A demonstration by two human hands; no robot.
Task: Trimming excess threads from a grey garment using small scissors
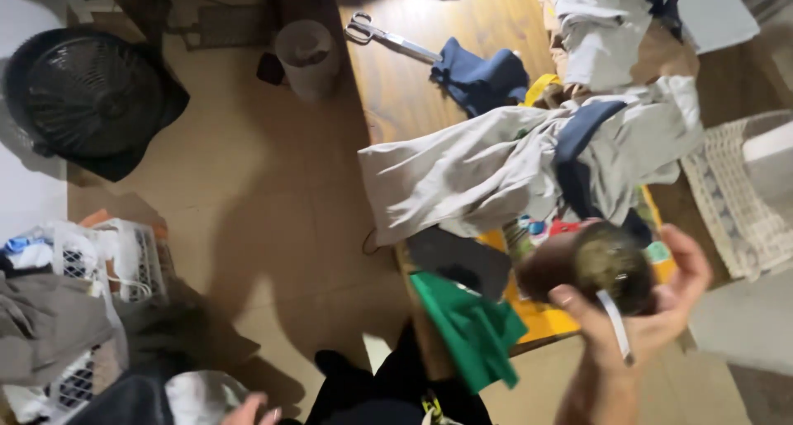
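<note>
My right hand (652, 318) is raised at the lower right, fingers curled around a dark brown rounded object (591, 264) with a dull greenish top. A thin white strip (615, 326) runs down across the palm. Just behind the hand, a grey garment with a navy strip (504, 165) lies spread on the wooden table (396, 78). A green cloth (471, 326) hangs over the table's near edge. Only the fingertips of my left hand (252, 410) show at the bottom edge, next to a dark and silvery thing (178, 396); whether they grip it is hidden.
Scissors (388, 35) and a navy cloth (479, 76) lie farther back on the table. A black fan (87, 94) and a grey bin (306, 55) stand on the floor at left. A white basket (124, 260) holds clothes. A woven mat (735, 198) lies at right.
</note>
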